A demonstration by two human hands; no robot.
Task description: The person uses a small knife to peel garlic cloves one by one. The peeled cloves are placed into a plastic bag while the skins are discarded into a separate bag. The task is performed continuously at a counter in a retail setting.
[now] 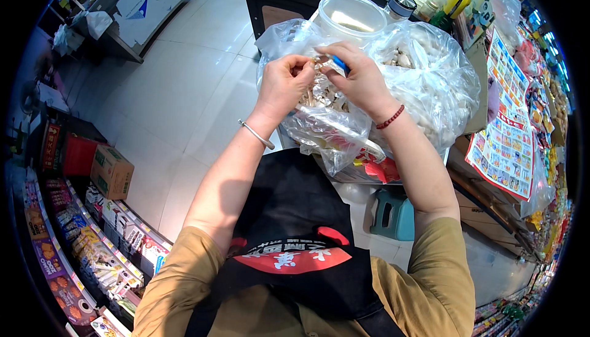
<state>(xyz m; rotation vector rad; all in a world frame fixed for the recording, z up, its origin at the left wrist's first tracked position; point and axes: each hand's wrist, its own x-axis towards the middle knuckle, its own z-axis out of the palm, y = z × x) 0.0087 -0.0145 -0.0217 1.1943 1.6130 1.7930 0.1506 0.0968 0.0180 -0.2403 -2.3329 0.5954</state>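
My left hand is closed, pinching a small pale piece over an open plastic bag of pale mushrooms. My right hand is beside it, fingers curled round a blue-handled tool, its tip near the piece; the tool's working end is mostly too small or hidden to make out. A second clear bag of pale mushrooms lies to the right. Behind my hands stands a round translucent tub, with a dark-lidded jar beside it.
Printed sheets and packaged goods line the right. Below the worktop sits a teal stool. To the left are a cardboard box, curved snack shelves and, farther back, another table across the tiled floor.
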